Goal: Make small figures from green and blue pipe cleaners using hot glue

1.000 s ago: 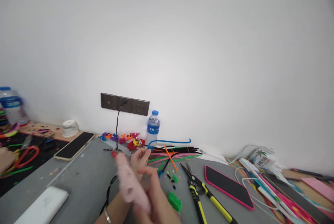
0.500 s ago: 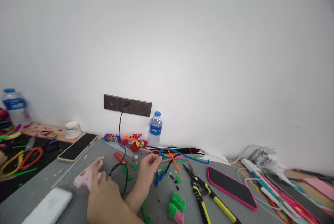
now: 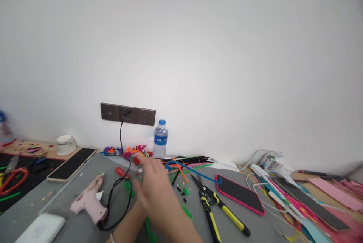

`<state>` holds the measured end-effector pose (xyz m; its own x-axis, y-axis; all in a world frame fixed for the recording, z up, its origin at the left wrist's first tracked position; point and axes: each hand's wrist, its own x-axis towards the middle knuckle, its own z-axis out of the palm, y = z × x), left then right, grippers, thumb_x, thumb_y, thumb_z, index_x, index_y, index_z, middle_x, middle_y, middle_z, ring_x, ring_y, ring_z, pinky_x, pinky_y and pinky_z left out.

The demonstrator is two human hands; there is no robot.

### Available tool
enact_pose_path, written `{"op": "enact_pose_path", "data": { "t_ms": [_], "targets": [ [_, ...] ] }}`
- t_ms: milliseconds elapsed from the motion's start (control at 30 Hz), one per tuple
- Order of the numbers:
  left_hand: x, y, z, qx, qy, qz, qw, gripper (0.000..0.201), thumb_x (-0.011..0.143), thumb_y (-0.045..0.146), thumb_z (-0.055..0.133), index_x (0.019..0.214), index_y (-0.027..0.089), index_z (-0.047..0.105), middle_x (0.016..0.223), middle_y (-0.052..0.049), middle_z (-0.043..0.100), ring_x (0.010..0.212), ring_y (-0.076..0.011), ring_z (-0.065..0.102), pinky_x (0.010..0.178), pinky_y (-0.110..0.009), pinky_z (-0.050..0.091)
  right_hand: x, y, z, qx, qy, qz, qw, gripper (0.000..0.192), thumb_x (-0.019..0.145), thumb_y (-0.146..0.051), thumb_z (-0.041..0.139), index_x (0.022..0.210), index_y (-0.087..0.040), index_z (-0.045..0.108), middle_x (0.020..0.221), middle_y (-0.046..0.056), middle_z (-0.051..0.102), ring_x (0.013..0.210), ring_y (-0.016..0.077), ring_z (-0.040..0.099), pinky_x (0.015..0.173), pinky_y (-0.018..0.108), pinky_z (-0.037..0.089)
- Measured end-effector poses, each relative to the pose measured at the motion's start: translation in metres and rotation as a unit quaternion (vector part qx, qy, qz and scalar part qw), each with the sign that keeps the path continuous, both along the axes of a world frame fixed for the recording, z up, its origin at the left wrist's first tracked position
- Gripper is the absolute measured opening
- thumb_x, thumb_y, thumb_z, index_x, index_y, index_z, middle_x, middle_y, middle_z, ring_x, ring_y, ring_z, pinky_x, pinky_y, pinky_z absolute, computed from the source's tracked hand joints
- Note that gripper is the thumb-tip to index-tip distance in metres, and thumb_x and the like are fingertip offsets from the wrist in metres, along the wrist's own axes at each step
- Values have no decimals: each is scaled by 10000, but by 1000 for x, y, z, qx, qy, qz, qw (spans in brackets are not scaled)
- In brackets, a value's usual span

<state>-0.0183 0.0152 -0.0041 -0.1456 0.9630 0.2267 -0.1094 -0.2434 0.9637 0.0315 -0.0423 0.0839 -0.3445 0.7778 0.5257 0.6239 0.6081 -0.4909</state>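
Observation:
My right hand reaches across the middle of the mat, slightly blurred, its fingers stretched forward and apart from the thumb. Behind it, my left hand is mostly hidden; only the left forearm and wrist show clearly. A blue pipe cleaner sticks out to the right from behind the hands, held above the mat, its hooked end over the pink-edged phone. On the left, the pink glue gun lies on its side, untouched. Green pipe-cleaner pieces lie near the hands.
Yellow-black pliers lie right of the hands. A black cord runs from the wall socket. A water bottle stands by the wall. Further left are another phone, a white power bank and a white tape roll.
My right hand has let go of the glue gun and moved right, in front of my left hand. The glue gun now rests on the mat. The view has turned slightly right.

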Motion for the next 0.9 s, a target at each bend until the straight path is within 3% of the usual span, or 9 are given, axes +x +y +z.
{"op": "enact_pose_path", "data": {
  "t_ms": [67, 167, 300, 433, 600, 767, 900],
  "targets": [
    [-1, 1, 1, -10, -3, -37, 999, 372, 666, 542, 715, 580, 186, 647, 526, 13, 520, 495, -157, 472, 479, -268, 364, 40, 13, 3, 28, 40, -45, 998, 402, 860, -99, 482, 1250, -178, 534, 1133, 123, 606, 1055, 276, 526, 917, 444, 437],
    [-2, -1, 4, -38, -7, -84, 996, 379, 664, 536, 721, 593, 177, 625, 508, 44, 469, 466, -117, 392, 468, -237, 304, 90, 30, -6, 43, 72, -85, 993, 233, 879, -165, 520, 1087, -202, 618, 1043, 104, 636, 998, 273, 548, 875, 412, 435],
    [-2, -7, 8, -76, -14, -104, 992, 389, 674, 533, 722, 588, 180, 585, 511, 65, 419, 491, -107, 355, 488, -223, 268, 123, 38, -28, -74, 136, -36, 987, 159, 897, -226, 517, 981, -190, 648, 817, 53, 670, 757, 211, 604, 712, 311, 449],
    [0, -8, 8, -91, -11, -110, 990, 396, 635, 549, 745, 614, 182, 598, 520, 60, 442, 494, -110, 365, 496, -228, 287, 128, 38, -41, -110, 171, -28, 979, 155, 888, -285, 545, 920, -189, 662, 628, -10, 594, 574, 159, 522, 577, 255, 378],
    [1, -8, 9, -76, -12, -119, 990, 390, 643, 526, 753, 583, 179, 588, 515, 57, 442, 497, -108, 369, 498, -228, 298, 123, 38, -49, -105, 216, -36, 970, 182, 908, -337, 513, 888, -189, 617, 568, -29, 524, 521, 144, 471, 537, 245, 344],
    [-2, -9, 12, -75, -12, -100, 992, 381, 653, 530, 750, 609, 182, 602, 518, 63, 435, 505, -110, 372, 505, -226, 301, 117, 37, -53, -88, 193, -33, 977, 159, 888, -243, 485, 742, -201, 531, 560, -58, 420, 513, 115, 386, 519, 227, 284],
    [-4, -8, 10, -74, -9, -92, 993, 375, 660, 532, 746, 642, 181, 616, 540, 56, 435, 523, -116, 377, 511, -226, 299, 114, 35, -53, -98, 194, -22, 976, 134, 877, -204, 471, 745, -205, 497, 559, -71, 351, 512, 110, 343, 517, 230, 249]
  ]
}}
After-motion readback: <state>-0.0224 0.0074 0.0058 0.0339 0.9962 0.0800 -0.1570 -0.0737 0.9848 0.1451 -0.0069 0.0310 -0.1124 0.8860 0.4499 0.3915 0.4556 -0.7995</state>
